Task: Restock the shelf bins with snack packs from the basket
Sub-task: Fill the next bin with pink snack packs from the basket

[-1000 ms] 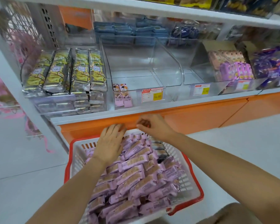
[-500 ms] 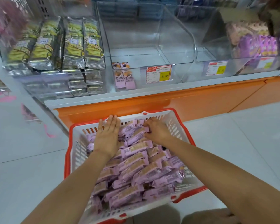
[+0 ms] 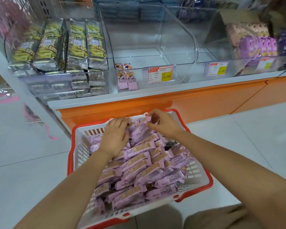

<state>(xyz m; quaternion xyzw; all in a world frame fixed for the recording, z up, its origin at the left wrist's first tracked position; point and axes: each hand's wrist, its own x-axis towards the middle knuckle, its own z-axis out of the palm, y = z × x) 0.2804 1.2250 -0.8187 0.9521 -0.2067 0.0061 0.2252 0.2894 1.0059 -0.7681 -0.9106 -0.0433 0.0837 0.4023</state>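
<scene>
Your right grip (image 3: 163, 124) is curled at the far end of the basket (image 3: 210, 184), thumb and fingertips pinching one snack pack (image 3: 142, 128) by its upper end. That pack is tilted up out of the heap, with its lower end among the others, just below the basket's far red rim. Your left grip (image 3: 116, 138) holds nothing: it lies palm down with the fingers nearly straight, resting on the pile of pink packs (image 3: 144, 166) at the far left of the basket, just beside the pinched pack. The pile fills most of the basket, which sits on the floor (image 3: 23, 162) against the orange base of the shelf (image 3: 139, 95). Straight above your grips on that shelf stands a clear bin (image 3: 178, 38) with two matching packs (image 3: 127, 78) upright in its front left corner, beside a price tag (image 3: 161, 74) reading 15.80. The neighbouring bin on the left is full of yellow-and-silver packs (image 3: 76, 45).
</scene>
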